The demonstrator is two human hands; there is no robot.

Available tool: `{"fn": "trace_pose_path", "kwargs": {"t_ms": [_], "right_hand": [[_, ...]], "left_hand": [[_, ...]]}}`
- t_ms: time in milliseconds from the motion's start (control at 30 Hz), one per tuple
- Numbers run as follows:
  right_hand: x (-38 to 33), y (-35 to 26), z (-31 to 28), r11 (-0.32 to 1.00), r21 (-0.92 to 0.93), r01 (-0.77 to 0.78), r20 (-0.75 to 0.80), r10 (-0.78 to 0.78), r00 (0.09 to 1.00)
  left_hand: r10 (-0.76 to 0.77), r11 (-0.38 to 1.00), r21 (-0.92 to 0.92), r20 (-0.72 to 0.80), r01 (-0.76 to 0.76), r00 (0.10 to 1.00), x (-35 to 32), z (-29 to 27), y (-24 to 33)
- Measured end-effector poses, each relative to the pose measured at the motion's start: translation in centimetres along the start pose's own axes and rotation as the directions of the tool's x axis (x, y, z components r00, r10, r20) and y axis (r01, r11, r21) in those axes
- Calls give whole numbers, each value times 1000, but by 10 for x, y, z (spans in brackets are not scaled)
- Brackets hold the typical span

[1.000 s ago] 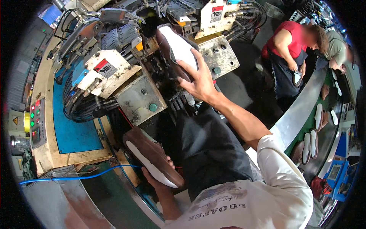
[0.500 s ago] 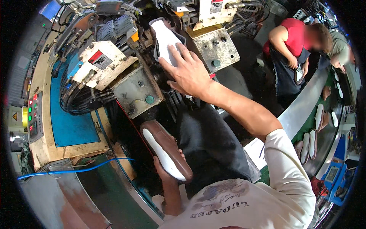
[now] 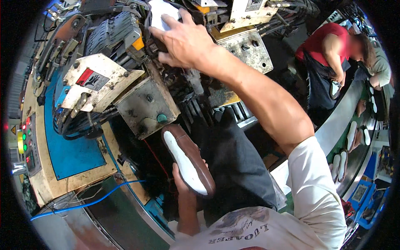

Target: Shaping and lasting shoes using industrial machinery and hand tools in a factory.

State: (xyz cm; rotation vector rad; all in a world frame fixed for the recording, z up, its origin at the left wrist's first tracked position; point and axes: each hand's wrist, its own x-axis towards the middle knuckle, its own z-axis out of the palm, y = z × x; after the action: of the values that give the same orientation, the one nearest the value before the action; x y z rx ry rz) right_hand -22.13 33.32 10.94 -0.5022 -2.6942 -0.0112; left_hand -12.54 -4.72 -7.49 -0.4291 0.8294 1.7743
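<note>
A brown shoe upper with a white insole board facing up rests in my left hand. The fingers of that hand wrap round its underside and right edge, partly hidden by the shoe. My right arm stretches forward to the machine. There my right hand lies with fingers spread over a second white-bottomed shoe piece, touching it. The picture's edge cuts off the far end of that piece, and my hand covers part of it.
Machine parts with a metal control box and a second box flank my reach. A blue-topped bench with buttons is on the left. At right a co-worker handles a shoe beside a conveyor carrying several shoe pieces.
The view has shifted, so the machine appears higher and farther left. My right hand stays spread on the white-bottomed piece. The brown shoe stays in my left hand, turned slightly more upright.
</note>
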Motion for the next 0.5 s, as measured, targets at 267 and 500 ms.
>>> {"fn": "trace_pose_path", "kwargs": {"t_ms": [267, 500], "right_hand": [[11, -6, -24, 994, 106, 10, -200, 12, 980], [21, -39, -65, 997, -74, -28, -82, 22, 996]], "left_hand": [[80, 996, -50, 41, -78, 996, 32, 18, 13], [81, 996, -39, 93, -78, 992, 27, 12, 16]]}}
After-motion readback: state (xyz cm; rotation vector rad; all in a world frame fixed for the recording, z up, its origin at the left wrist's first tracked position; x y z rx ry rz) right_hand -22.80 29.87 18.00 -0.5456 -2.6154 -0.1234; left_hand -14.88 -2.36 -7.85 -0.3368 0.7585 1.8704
